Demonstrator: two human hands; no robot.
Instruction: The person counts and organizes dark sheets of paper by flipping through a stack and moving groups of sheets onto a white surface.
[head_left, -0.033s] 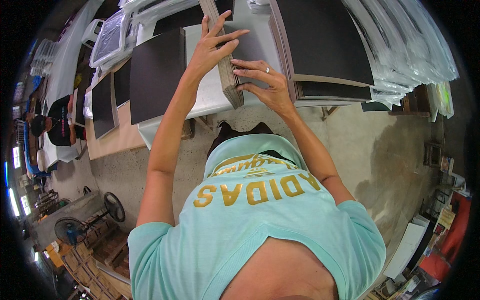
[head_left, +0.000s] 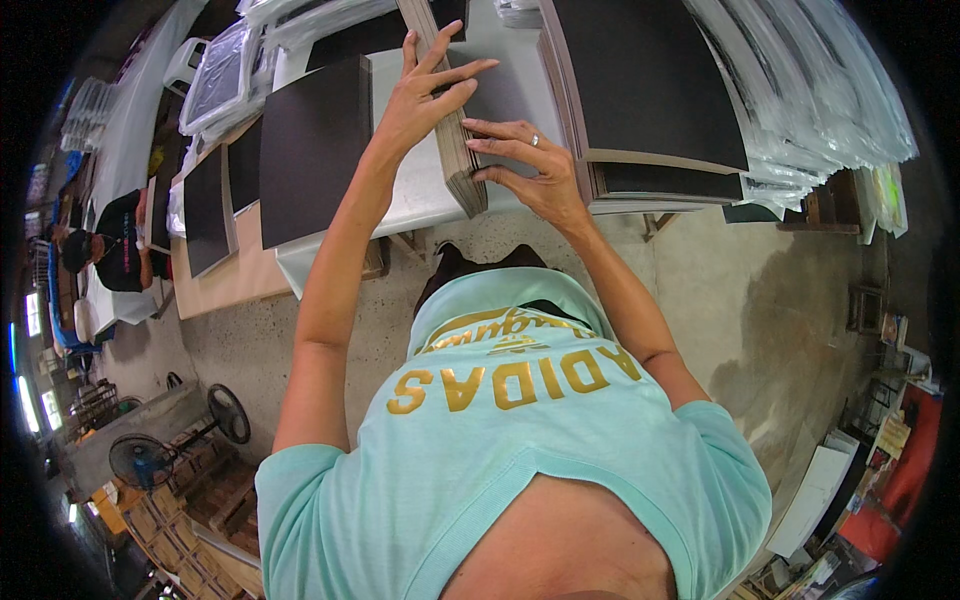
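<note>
A thick stack of brown boards [head_left: 462,150] stands on edge on the white table [head_left: 420,205], right in front of me. My left hand [head_left: 425,95] lies flat against its left face with the fingers spread over the top edge. My right hand [head_left: 525,170], which has a ring on one finger, grips the stack's right side near its lower end. The stack is clamped between both hands.
A pile of black boards [head_left: 310,150] lies left of the stack, and a taller pile [head_left: 640,80] lies to its right. Plastic-wrapped sheets [head_left: 810,90] fan out at the far right. Another person [head_left: 115,245] sits at the far left. Two fans [head_left: 230,412] stand on the concrete floor.
</note>
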